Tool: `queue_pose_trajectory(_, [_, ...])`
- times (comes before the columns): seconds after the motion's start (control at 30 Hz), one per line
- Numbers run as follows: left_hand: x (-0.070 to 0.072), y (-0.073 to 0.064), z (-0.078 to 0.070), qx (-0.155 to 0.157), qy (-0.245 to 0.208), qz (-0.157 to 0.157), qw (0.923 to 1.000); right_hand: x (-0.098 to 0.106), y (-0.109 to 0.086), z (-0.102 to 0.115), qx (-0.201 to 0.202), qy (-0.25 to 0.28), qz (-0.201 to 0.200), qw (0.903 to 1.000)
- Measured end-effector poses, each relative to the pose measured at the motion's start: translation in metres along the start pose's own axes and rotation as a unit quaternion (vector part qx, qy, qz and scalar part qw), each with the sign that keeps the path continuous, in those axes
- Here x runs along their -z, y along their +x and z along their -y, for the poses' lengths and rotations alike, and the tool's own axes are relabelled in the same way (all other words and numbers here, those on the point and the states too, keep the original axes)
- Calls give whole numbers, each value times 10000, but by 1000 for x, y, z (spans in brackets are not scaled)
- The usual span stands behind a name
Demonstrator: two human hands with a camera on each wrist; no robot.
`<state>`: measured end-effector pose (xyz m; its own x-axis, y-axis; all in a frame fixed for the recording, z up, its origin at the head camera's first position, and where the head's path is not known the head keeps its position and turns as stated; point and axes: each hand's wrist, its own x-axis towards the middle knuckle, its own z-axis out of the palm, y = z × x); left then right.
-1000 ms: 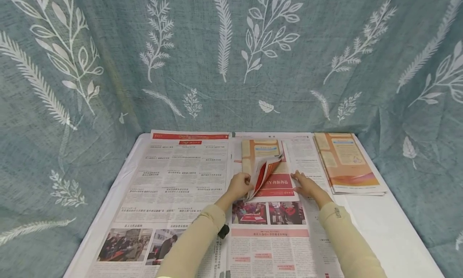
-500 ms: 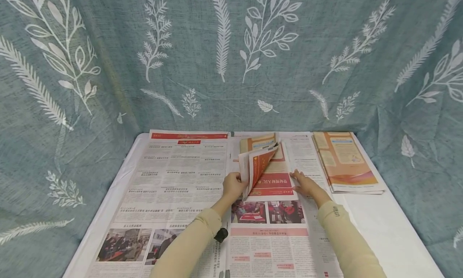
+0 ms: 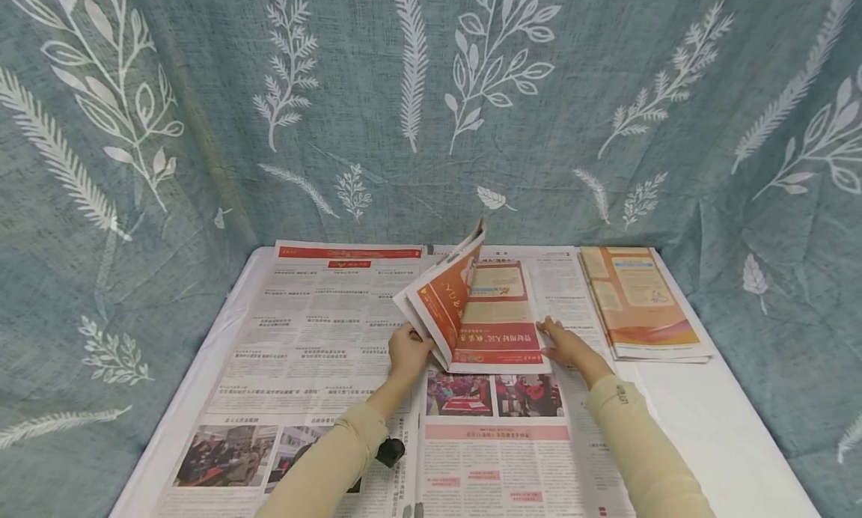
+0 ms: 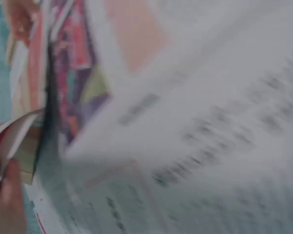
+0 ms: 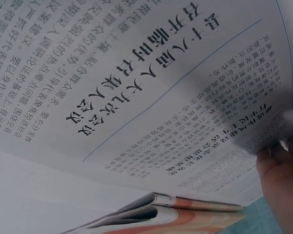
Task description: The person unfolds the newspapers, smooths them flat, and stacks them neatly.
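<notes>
Near the middle of the table, a small folded newspaper (image 3: 501, 342) with a red band lies on a large spread newspaper (image 3: 498, 465). Its left part, an orange-and-white flap (image 3: 441, 293) of several layers, stands raised and leans left. My left hand (image 3: 409, 353) pinches the flap's near left edge; the left wrist view shows thumb and finger (image 4: 10, 183) on the paper. On the opposite side, my right hand (image 3: 566, 343) rests at the folded newspaper's right edge, fingers loosely bent. The right wrist view shows those fingers (image 5: 278, 158) down on printed paper.
Another folded orange newspaper stack (image 3: 640, 301) lies at the back right. A second spread sheet (image 3: 316, 316) covers the left side. White table cover (image 3: 727, 428) shows at the right, and a blue-green leaf-patterned cloth (image 3: 431, 174) hangs behind.
My left hand has moved left, carrying the flap with it, so more of the folded newspaper's inside shows. My right hand has stayed at the right edge.
</notes>
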<state>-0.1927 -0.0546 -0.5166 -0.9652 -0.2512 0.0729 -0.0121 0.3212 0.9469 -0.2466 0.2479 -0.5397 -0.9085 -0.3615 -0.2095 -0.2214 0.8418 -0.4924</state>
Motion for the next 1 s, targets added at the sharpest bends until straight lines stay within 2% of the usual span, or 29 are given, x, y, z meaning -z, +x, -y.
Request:
queue_pose_trajectory(0.1, [4, -2, 5, -200, -148, -355, 9991, 1, -4, 5, -52, -108, -11, 9999])
queue_pose_trajectory(0.2, [11, -2, 9, -108, -295, -642, 9974, 0, -5, 7, -30, -48, -13, 10000])
queue_pose_trajectory(0.33, [29, 1, 11, -70, -739, -912, 9931, -2, -7, 9, 11, 35, 4, 10000])
queue_pose_trajectory(0.43, [44, 5, 12, -252, -844, -1045, 9906, -2, -8, 10, -31, 46, 14, 10000])
queue_pose_trajectory(0.53, [57, 8, 16, -531, -325, -1113, 9918, -1, -8, 8, -44, -29, 0, 10000])
queue_pose_trajectory(0.6, [65, 10, 20, -713, 232, -1045, 9917, 0, -7, 9, -88, -68, 33, 9999])
queue_pose_trajectory(0.7, [77, 12, 28, -883, 1019, -611, 9890, 3, -7, 11, -134, -61, 55, 9999])
queue_pose_trajectory(0.77, [85, 13, 31, -978, 1706, -294, 9800, 5, -7, 13, -120, -67, 60, 9999])
queue_pose_trajectory(0.83, [93, 15, 34, -1066, 2313, 49, 9670, 4, -8, 14, -138, 20, 73, 9999])
queue_pose_trajectory(0.9, [100, 16, 35, -1184, 2880, 461, 9492, 3, -8, 16, -174, 42, 122, 9998])
queue_pose_trajectory(1.0, [110, 18, 38, -1510, 3508, 1182, 9166, 3, -8, 18, -272, 34, 184, 9995])
